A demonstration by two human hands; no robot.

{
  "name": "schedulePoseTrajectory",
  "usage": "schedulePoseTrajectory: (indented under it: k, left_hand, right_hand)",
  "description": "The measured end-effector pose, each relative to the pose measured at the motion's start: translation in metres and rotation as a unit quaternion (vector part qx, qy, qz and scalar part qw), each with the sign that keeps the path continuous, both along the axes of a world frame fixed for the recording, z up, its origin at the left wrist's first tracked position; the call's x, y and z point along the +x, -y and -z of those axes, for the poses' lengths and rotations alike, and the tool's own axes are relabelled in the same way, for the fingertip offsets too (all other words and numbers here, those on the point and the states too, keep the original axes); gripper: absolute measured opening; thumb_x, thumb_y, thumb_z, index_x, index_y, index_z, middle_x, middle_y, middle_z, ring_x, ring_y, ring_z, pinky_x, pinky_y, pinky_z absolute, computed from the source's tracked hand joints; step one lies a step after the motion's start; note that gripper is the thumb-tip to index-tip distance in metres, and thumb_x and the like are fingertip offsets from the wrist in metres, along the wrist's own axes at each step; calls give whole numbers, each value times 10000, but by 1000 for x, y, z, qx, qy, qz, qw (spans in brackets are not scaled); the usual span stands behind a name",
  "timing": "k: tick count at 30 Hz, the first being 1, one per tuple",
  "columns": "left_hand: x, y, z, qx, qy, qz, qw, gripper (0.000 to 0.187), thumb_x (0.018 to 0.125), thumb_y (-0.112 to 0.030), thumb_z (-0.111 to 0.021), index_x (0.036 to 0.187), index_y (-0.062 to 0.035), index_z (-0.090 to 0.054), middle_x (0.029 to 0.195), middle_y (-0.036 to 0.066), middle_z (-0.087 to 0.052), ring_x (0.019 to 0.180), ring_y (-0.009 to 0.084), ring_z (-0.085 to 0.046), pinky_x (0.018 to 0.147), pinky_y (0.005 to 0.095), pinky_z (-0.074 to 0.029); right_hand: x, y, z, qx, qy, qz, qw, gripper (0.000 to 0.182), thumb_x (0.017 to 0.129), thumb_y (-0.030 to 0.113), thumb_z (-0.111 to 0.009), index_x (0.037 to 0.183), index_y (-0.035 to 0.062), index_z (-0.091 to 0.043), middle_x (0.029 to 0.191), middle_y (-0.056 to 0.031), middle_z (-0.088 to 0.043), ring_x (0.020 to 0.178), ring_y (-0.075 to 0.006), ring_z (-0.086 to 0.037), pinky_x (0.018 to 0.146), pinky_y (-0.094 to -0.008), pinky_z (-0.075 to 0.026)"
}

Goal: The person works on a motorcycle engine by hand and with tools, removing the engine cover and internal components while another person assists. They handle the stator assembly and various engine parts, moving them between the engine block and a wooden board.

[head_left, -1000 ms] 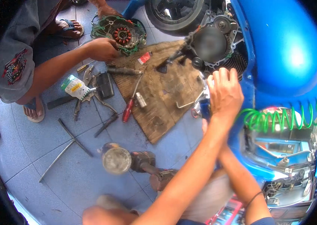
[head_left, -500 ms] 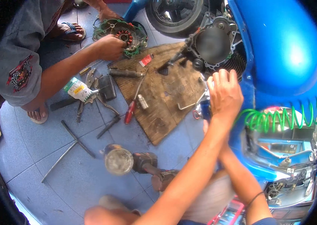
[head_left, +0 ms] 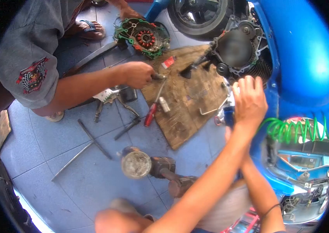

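Observation:
My left hand (head_left: 251, 99) is beside the open engine (head_left: 246, 39) of a blue scooter, fingers curled over a white and blue object (head_left: 229, 110) whose kind I cannot make out. My forearms cross. Below that object, my right hand (head_left: 228, 134) is mostly hidden behind the left forearm; only a bit of its fingers shows. A bent metal rod (head_left: 209, 112) lies on the wooden board (head_left: 184, 120) to the left of my hands. A co-worker's hand (head_left: 139, 74) grips a dark cylindrical tool (head_left: 158, 76) at the board's edge; their other hand touches an engine cover (head_left: 143, 37) with a copper-coloured coil ring.
A red-handled screwdriver (head_left: 151, 114) and a socket (head_left: 164, 105) lie on the board's left edge. On the tiles are a T-shaped bar (head_left: 90, 136), a round tin (head_left: 136, 164) and a power tool (head_left: 162, 167). A green coiled hose (head_left: 289, 130) hangs at right.
The co-worker's nearer hand has left the engine cover and taken hold of the dark cylindrical tool. My view has shifted slightly left; my hands stay at the same spot by the engine.

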State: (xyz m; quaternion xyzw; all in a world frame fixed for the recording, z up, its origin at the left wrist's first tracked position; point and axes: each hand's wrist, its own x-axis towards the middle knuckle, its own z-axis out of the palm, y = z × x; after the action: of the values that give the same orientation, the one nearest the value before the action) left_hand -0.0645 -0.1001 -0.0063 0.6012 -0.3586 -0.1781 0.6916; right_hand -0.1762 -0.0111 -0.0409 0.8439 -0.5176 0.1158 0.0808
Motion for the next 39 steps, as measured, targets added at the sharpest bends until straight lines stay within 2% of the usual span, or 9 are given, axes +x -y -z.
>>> schedulePoseTrajectory:
  k: [6,9,12,24,27,29,30,34,39]
  left_hand:
    - [1,-1,0,-1,2,17,1000,173,841,-89,-652,1000,-27,-623,941,121,-535,933,301,-536,890,441,-419]
    - [1,-1,0,0,0,16,1000,162,843,-91,-648,990,-28,-619,942,121,-536,933,301,-537,888,442,-420]
    - [1,-1,0,0,2,18,1000,163,849,-93,-646,996,-26,-620,941,121,-535,932,302,-536,888,443,-421]
    - [3,-3,-2,11,6,30,999,194,857,-103,-646,1037,-31,-637,951,126,-544,943,312,-541,894,455,-425]
    - [2,-3,-2,-2,-1,20,1000,193,857,-105,-649,1038,-38,-641,954,124,-550,950,312,-544,896,456,-427]
    - [2,-2,-2,-2,0,19,1000,190,858,-103,-650,1038,-40,-644,953,121,-551,951,310,-544,883,452,-426]
    - [3,-3,-2,0,-1,20,1000,189,858,-102,-650,1037,-41,-645,953,121,-550,951,309,-544,872,450,-425]
    - [2,-2,-1,0,1,17,1000,184,858,-101,-648,1034,-47,-647,952,119,-549,948,305,-541,845,445,-419]
    - [3,-3,-2,4,-3,28,1000,175,859,-99,-644,1028,-54,-647,948,117,-546,946,303,-538,843,445,-418]
  right_hand:
    - [3,1,0,-21,1,-29,999,236,875,194,-754,763,40,-616,614,-130,-563,535,-313,-530,534,-456,-404]
    - [-3,1,3,8,13,-9,1000,235,872,192,-757,763,40,-614,612,-129,-556,536,-318,-524,534,-455,-403]
    - [0,1,1,-19,-27,-23,999,239,871,195,-759,765,39,-612,612,-128,-555,534,-315,-518,532,-452,-402]
    - [4,1,-3,-13,0,-3,1000,217,872,213,-755,793,48,-637,667,-131,-617,584,-318,-574,561,-440,-439]
    - [6,0,-6,6,-37,8,999,211,870,241,-753,829,55,-663,716,-146,-654,640,-328,-623,593,-441,-467]
    - [8,-1,-6,4,-18,7,1000,218,870,264,-751,874,57,-685,767,-159,-682,703,-345,-662,632,-447,-494]
    - [-6,-4,-3,97,-11,63,993,506,905,290,-735,1257,-27,-556,1071,-224,-617,943,-349,-575,845,-453,-466]
    - [-6,-4,-4,111,-26,73,991,503,903,292,-733,1253,-25,-558,1082,-226,-619,958,-356,-581,850,-451,-470]
    - [-9,-2,-1,86,-37,80,992,472,888,293,-740,1210,-14,-581,1015,-217,-619,917,-374,-587,825,-462,-469]
